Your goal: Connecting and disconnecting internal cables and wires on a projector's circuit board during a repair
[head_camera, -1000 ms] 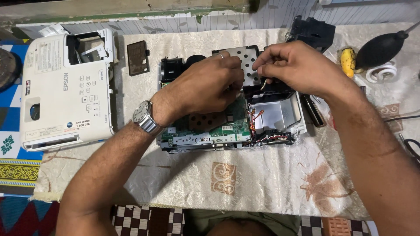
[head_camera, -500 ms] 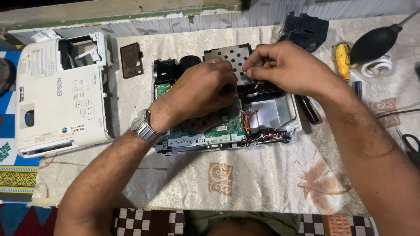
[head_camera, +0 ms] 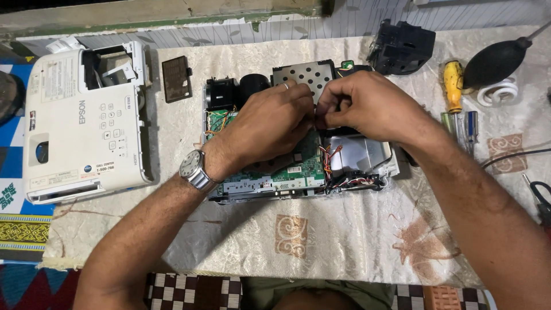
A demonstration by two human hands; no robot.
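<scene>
1. Green circuit board (head_camera: 298, 166) lies in the opened projector chassis (head_camera: 356, 155), directly under both hands and partly hidden by them.
2. Left hand (head_camera: 270, 129) rests curled on the board, fingertips pinched narrow against the right hand (head_camera: 359, 109), which is likewise pinched over the chassis middle. What small part they grip is hidden, so I cannot tell.
3. Judging by looks, the board is light, stiff and fragile; thin red and orange wires (head_camera: 330, 158) just below the right hand would snag or tear easily. Edges of the board seem the safest place to take hold, not its components.
4. Perforated metal plate (head_camera: 304, 74) sits just beyond the fingertips, with black fan housings (head_camera: 235, 92) beyond the left hand.
5. Well left of the left wrist lies the white top cover (head_camera: 86, 132), a small dark panel (head_camera: 175, 77) near it.
6. Beyond the right hand sits a black plastic block (head_camera: 402, 46); to its right, a yellow-handled screwdriver (head_camera: 453, 83), a black air blower (head_camera: 496, 60) and a white spiral bulb (head_camera: 498, 92).
</scene>
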